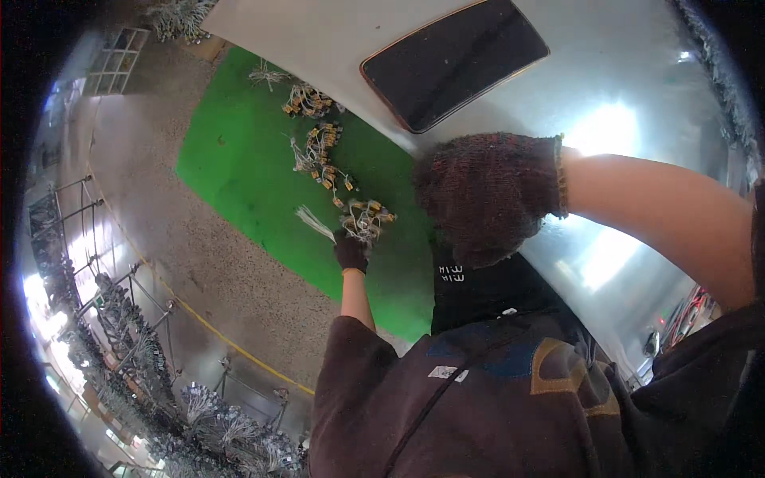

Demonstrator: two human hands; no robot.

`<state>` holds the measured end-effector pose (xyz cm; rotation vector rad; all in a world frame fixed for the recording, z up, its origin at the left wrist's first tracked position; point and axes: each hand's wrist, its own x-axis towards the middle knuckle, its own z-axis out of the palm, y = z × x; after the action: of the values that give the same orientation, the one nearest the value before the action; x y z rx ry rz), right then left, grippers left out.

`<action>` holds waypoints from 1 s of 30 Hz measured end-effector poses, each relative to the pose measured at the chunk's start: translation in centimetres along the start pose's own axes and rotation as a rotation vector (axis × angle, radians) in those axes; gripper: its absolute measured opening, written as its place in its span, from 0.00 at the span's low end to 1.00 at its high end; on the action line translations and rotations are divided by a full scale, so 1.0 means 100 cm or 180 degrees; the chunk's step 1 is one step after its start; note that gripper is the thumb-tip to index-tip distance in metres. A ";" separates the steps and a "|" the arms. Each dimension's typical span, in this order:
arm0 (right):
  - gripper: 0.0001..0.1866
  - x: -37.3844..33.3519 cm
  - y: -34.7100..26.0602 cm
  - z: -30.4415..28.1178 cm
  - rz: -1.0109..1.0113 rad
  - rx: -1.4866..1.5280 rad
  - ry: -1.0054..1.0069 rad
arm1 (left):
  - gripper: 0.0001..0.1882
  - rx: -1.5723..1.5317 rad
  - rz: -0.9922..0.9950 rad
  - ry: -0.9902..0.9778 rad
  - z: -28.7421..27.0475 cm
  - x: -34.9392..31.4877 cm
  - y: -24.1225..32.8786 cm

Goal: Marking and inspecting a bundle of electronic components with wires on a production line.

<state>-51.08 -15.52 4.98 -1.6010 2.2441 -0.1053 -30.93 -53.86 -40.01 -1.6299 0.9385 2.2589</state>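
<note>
My left hand (351,253), in a dark knitted glove, reaches down to the green mat at my left. Its fingers are closed on a bundle of white wires (316,225), whose loose ends fan out beyond the glove. Touching that hand is a cluster of wires with yellow connectors (366,217). My right hand (490,197), in a dark brown-red knitted glove, is raised over the edge of the shiny metal table (637,88). Its back faces up and its fingers are curled under, hidden from view. Just beyond it lies a dark-screened phone (456,64).
More connector wire bundles (320,145) lie in a row along the green mat (231,167). Wire harnesses hang on metal racks (119,319) at the left. A yellow line (215,334) crosses the speckled floor. Red and black cables (689,319) sit at the right.
</note>
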 end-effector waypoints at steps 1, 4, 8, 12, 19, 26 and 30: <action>0.19 0.000 0.003 0.003 0.0142 0.0744 -0.0111 | 0.17 -0.0400 0.0072 0.0158 -0.005 -0.004 -0.008; 0.14 0.011 0.007 0.016 -0.0644 0.0685 0.0760 | 0.19 -0.0455 0.0364 0.0829 -0.027 -0.005 -0.027; 0.14 0.011 0.010 0.018 0.0022 0.2281 0.0468 | 0.23 0.3211 0.1068 0.0139 -0.040 -0.009 -0.036; 0.16 0.009 0.006 -0.011 -0.0218 0.0849 -0.0203 | 0.20 0.2862 0.0909 0.0274 -0.027 -0.071 -0.038; 0.12 -0.002 -0.011 -0.048 -0.0269 0.0309 0.0346 | 0.21 0.4033 0.2147 0.1268 0.031 -0.230 0.006; 0.11 -0.010 -0.015 -0.023 0.0316 -0.0555 0.1115 | 0.19 0.3495 0.4012 0.1320 0.049 -0.438 0.096; 0.13 -0.033 -0.027 -0.008 0.0724 -0.0358 0.2404 | 0.14 0.1726 0.5228 0.0574 0.065 -0.534 0.104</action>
<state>-48.04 -13.52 7.29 -1.5036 3.0232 -0.6218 -21.44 -47.56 13.64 -0.6922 3.3635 1.8945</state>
